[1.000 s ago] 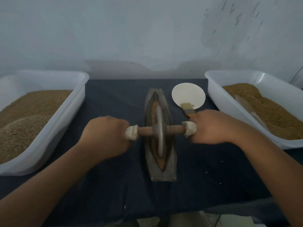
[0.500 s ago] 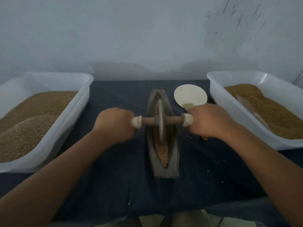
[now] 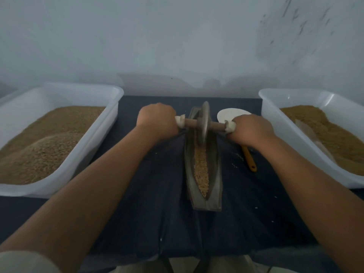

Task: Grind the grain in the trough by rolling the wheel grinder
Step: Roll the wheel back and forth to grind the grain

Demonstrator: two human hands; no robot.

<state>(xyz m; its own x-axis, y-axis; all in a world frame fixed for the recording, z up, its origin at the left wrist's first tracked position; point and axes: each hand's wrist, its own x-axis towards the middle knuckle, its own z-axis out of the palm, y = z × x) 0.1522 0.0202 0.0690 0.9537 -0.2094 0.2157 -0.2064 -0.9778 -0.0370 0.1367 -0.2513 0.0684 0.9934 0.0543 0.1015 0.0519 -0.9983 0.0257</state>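
Left hand (image 3: 157, 123): grips the axle's left end.
Right hand (image 3: 251, 130): grips its right end.
Wheel grinder (image 3: 203, 125): upright at the trough's (image 3: 214, 174) far end.
Grain (image 3: 201, 170): along the groove.

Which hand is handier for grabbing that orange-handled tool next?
Right. The right hand grips the wheel grinder handle directly above the orange-handled tool; the left hand grips across the trough.

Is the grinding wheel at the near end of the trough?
No, the wheel stands at the far end of the trough, with grain bare at the near end.
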